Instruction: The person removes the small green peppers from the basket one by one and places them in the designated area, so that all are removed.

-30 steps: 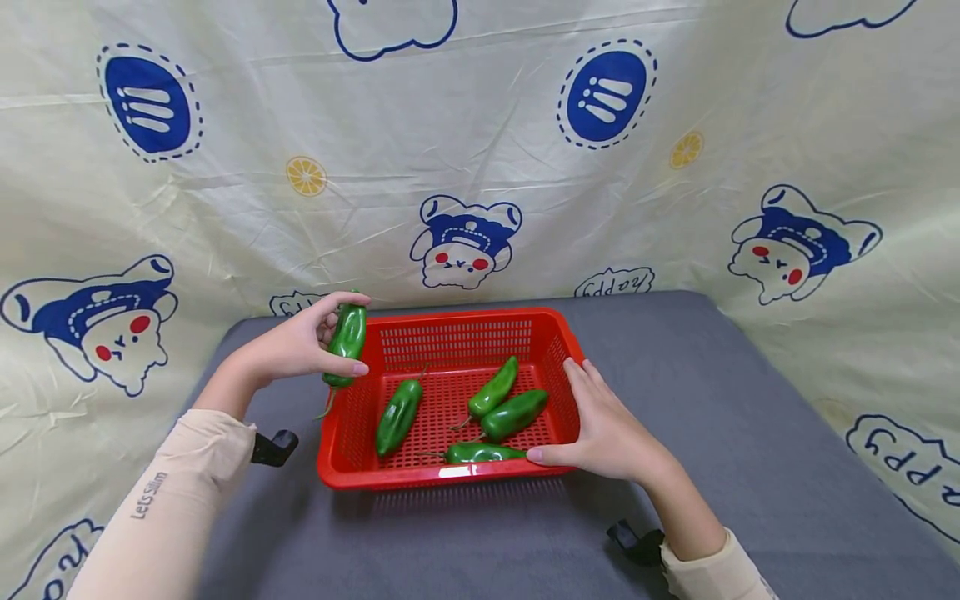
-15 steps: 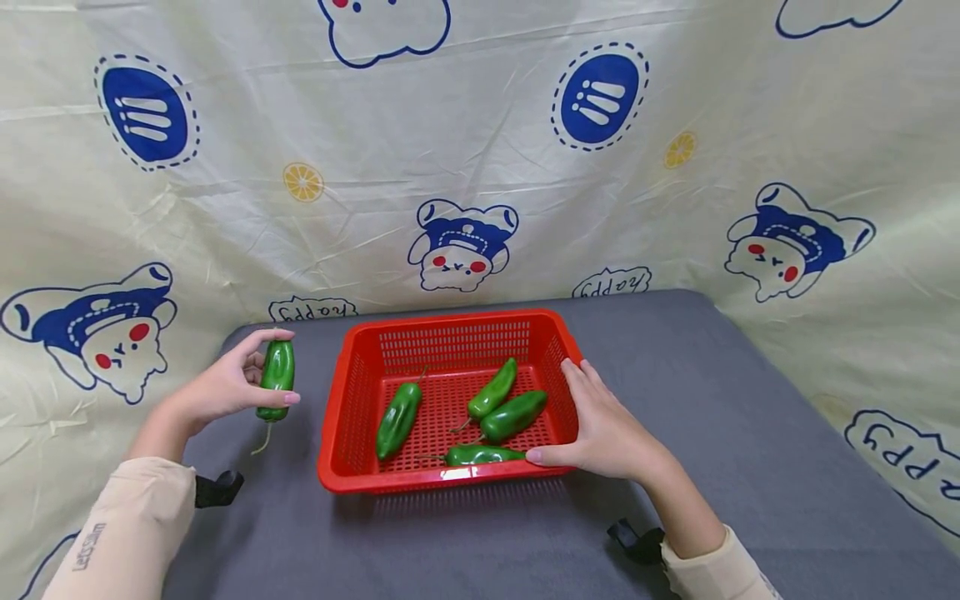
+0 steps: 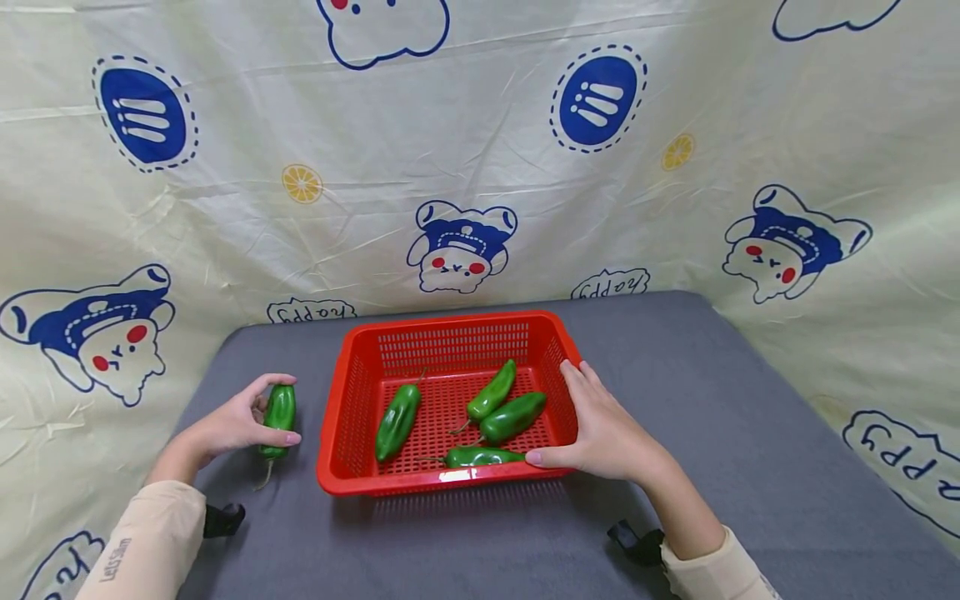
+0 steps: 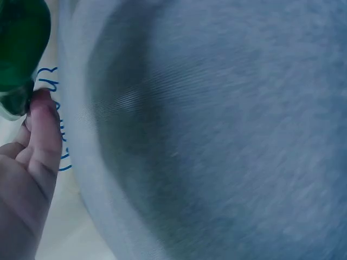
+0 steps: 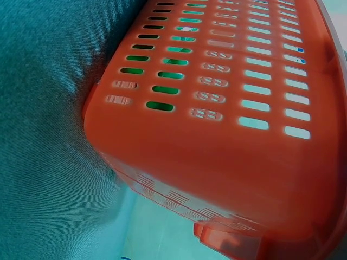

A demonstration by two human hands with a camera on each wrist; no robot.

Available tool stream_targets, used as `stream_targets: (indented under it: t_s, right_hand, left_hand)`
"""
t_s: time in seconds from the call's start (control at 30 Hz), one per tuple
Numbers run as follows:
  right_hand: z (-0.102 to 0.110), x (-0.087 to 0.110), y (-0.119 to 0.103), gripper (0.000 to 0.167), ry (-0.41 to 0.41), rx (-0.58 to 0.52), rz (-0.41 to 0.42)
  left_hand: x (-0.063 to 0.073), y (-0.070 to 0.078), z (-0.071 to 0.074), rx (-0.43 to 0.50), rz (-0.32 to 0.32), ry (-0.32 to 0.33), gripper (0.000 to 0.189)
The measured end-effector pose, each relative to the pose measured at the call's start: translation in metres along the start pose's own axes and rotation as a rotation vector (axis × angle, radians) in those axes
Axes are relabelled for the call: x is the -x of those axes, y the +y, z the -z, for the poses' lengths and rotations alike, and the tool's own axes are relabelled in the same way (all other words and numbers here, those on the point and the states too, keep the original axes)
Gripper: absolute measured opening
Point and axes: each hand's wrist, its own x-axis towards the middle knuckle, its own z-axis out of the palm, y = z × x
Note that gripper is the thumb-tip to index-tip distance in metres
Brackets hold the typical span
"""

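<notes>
At the left of the red plastic basket [image 3: 450, 477], my left hand [image 3: 228, 425] holds a green chili pepper [image 3: 281, 412] between thumb and fingers. Its thin stem hangs toward me, low by the cloth; whether the pepper touches the cloth I cannot tell. Part of that pepper [image 4: 21, 43] shows at the upper left in the left wrist view. My right hand [image 3: 611, 429] spans the basket's near right corner, fingers extended along the right rim and thumb on the front rim. Several green chili peppers [image 3: 399, 422] lie inside. The right wrist view shows the slotted basket wall [image 5: 200, 141].
A grey cloth [image 3: 750, 467] covers the table under the basket. Behind and at both sides hangs a pale sheet [image 3: 480, 125] printed with cartoon figures. A black strap piece [image 3: 636, 543] sits by my right wrist, another [image 3: 223, 520] by the left.
My left hand has carried the pepper from above the basket's left rim out to the left, then lower toward the cloth. The right hand and basket have stayed in place.
</notes>
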Motion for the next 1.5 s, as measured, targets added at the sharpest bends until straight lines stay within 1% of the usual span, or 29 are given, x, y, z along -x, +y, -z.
stream_targets:
  t_s: [0.2,0.37,0.43,0.47,0.6,0.73,0.9,1.1,1.27,1.33,1.5]
  right_hand:
    - [0.0,0.0,0.0,0.128,0.001,0.0,-0.003]
    - [0.0,0.001,0.0,0.128,0.003,0.006,-0.002]
    - [0.0,0.001,0.0,0.128,0.003,0.006,0.0]
    - [0.0,0.001,0.0,0.128,0.003,0.005,0.001]
    - [0.0,0.001,0.0,0.128,0.003,0.004,0.004]
    - [0.001,0.001,0.0,0.129,0.003,0.0,0.004]
    - [0.0,0.001,0.0,0.127,0.003,-0.004,0.004]
    - [0.0,0.001,0.0,0.128,0.002,0.001,0.011]
    - [0.001,0.0,-0.001,0.127,0.003,0.001,0.014]
    - [0.001,0.0,-0.001,0.127,0.004,0.003,0.014]
    - [0.001,0.001,-0.002,0.128,0.003,0.004,0.01]
  left_hand:
    - [-0.003,-0.005,-0.01,-0.029,0.013,-0.021,0.091]
    - [-0.008,-0.009,-0.015,-0.043,-0.014,-0.039,0.089]
    - [-0.008,-0.01,-0.017,-0.048,-0.011,-0.044,0.089]
    - [-0.009,-0.01,-0.017,-0.05,-0.003,-0.047,0.088]
    - [-0.009,-0.013,-0.018,-0.054,-0.008,-0.058,0.088]
    - [-0.01,-0.015,-0.018,-0.047,-0.038,-0.071,0.088]
    - [-0.01,-0.018,-0.019,-0.068,-0.021,-0.074,0.088]
    - [-0.008,-0.018,-0.019,-0.126,-0.008,-0.048,0.089]
    - [-0.005,-0.015,-0.017,-0.189,0.032,-0.004,0.094]
    - [-0.004,-0.013,-0.015,-0.206,0.033,0.022,0.095]
    - [-0.001,-0.009,-0.01,-0.197,0.023,0.08,0.1]
